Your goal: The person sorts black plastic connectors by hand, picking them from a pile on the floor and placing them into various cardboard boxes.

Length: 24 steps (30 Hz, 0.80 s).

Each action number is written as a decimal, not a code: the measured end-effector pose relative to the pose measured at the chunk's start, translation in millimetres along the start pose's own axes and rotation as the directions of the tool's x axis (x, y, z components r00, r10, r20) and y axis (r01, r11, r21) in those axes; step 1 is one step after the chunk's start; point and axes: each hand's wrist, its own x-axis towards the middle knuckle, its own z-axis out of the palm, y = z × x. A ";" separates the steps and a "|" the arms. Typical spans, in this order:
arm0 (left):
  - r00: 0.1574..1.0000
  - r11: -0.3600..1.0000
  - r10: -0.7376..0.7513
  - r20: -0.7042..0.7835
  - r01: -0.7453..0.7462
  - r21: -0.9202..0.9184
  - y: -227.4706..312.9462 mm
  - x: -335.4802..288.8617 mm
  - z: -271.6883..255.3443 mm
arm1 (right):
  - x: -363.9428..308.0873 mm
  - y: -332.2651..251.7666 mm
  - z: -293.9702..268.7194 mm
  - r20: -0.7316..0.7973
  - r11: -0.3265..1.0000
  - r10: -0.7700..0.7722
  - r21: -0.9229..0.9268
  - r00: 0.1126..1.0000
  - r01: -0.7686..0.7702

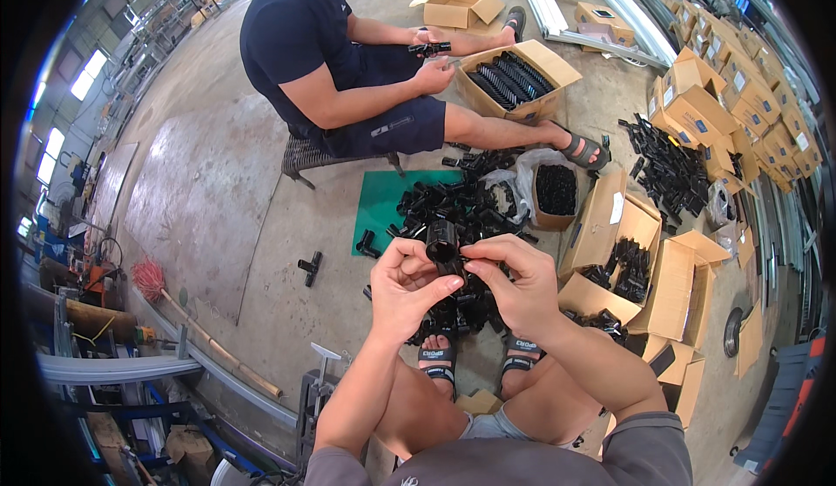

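Note:
Between my hands, above my knees, is a black plastic pipe fitting, its round open end facing up toward me. My left hand is closed around its left and lower side, with the thumb across the front. My right hand pinches thumb and forefinger together at the fitting's right edge. Whether a small part sits in that pinch is hidden. Beneath and beyond my hands lies a heap of similar black fittings, partly on a green mat. A single T-shaped fitting rests on the concrete to the left.
A seated person opposite handles another black fitting beside a carton of black parts. Bagged small black parts and open cartons stand to the right. A long-handled broom and metal rails lie left.

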 end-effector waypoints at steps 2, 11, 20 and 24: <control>1.000 1.000 0.002 0.002 -0.002 -0.002 0.3 -0.4 0.1 | 0.0 1.2 0.2 0.005 1.000 0.024 0.007 1.000 -0.024; 1.000 0.999 0.006 -0.023 -0.005 0.036 0.1 -1.3 2.2 | -1.0 -0.1 0.8 -0.002 0.996 0.085 -0.038 0.996 -0.085; 1.000 0.995 0.013 -0.015 -0.012 0.100 -3.6 -2.7 2.1 | 3.8 3.7 0.2 0.110 0.931 -0.125 -0.331 0.986 0.154; 0.998 0.999 -0.011 -0.054 0.014 0.051 -0.2 -1.7 1.5 | 6.2 -1.0 -6.6 0.222 0.979 -0.080 -0.165 0.972 0.118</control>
